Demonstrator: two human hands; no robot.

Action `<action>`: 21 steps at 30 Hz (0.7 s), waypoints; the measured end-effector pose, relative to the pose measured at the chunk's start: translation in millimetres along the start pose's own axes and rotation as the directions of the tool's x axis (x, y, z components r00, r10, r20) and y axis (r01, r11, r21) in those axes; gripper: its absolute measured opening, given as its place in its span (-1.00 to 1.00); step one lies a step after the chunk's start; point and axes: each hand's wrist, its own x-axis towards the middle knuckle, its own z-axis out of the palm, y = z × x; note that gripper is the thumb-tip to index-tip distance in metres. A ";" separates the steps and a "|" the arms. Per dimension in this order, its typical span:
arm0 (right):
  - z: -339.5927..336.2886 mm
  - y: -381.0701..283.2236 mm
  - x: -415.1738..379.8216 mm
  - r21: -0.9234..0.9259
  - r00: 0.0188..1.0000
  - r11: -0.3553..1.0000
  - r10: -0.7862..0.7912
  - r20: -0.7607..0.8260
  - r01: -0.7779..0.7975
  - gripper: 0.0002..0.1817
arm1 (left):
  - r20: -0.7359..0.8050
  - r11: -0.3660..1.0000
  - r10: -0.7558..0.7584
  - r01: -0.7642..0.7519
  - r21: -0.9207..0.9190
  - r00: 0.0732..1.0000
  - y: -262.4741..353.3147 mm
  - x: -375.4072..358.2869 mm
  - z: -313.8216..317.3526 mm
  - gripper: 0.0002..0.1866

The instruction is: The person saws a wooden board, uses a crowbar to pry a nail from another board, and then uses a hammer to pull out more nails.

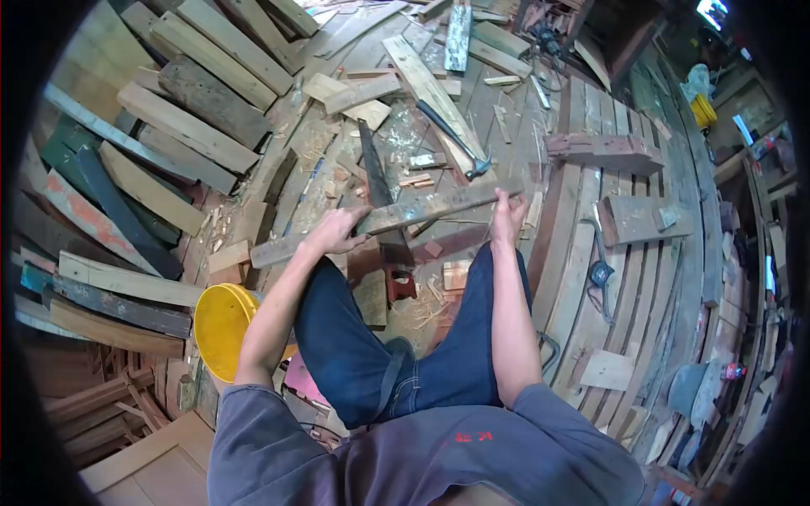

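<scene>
A long narrow wooden board lies across above my knees, tilted up to the right. My left hand is on its left part, fingers wrapped over the top edge. Near the board's right end, my right hand holds it with the fingertips at its edge. Behind the board, a handsaw shows its dark blade, and its red handle lies below the board between my legs. A hammer with a dark handle rests on a pale plank beyond the board.
A yellow bucket stands beside my left leg. Stacked boards fill the left side. On the slatted bench at right lie a reddish wood block, another block and a dark tool. Wood shavings litter the floor.
</scene>
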 end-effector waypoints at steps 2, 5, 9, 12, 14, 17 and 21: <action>-7.0 33.4 15.5 -0.245 0.998 0.968 -0.061 -0.022 0.054 -0.02 | 0.118 0.996 0.008 -0.018 0.088 0.993 8.0 13.5 23.5 -0.25; -10.6 27.5 9.2 -0.697 0.987 0.698 -0.103 0.127 0.163 0.05 | 0.212 0.983 0.038 -0.075 0.169 0.977 30.0 22.3 41.8 -0.28; -3.0 21.5 -20.6 -0.584 0.626 0.434 0.057 0.778 0.686 0.07 | 0.251 0.967 0.086 -0.142 0.212 0.964 26.5 27.6 51.6 -0.29; 14.8 21.8 -57.2 -0.443 0.407 0.369 0.175 0.896 0.817 0.02 | 0.279 0.971 0.106 -0.160 0.179 0.955 36.0 40.4 35.9 -0.33; 23.5 20.0 -65.1 -0.432 0.389 0.413 0.189 0.902 0.802 -0.09 | 0.276 0.968 0.132 -0.184 0.171 0.952 47.6 45.4 31.5 -0.37; 32.2 13.5 -56.4 -0.452 0.376 0.530 0.251 0.892 0.718 -0.29 | 0.300 0.926 0.123 -0.218 0.309 0.946 72.3 54.0 33.8 -0.42; 29.8 22.4 -52.3 -0.380 0.446 0.521 -0.001 0.895 0.765 -0.48 | -0.157 0.879 0.375 -0.297 0.373 0.913 82.3 48.0 19.5 -0.55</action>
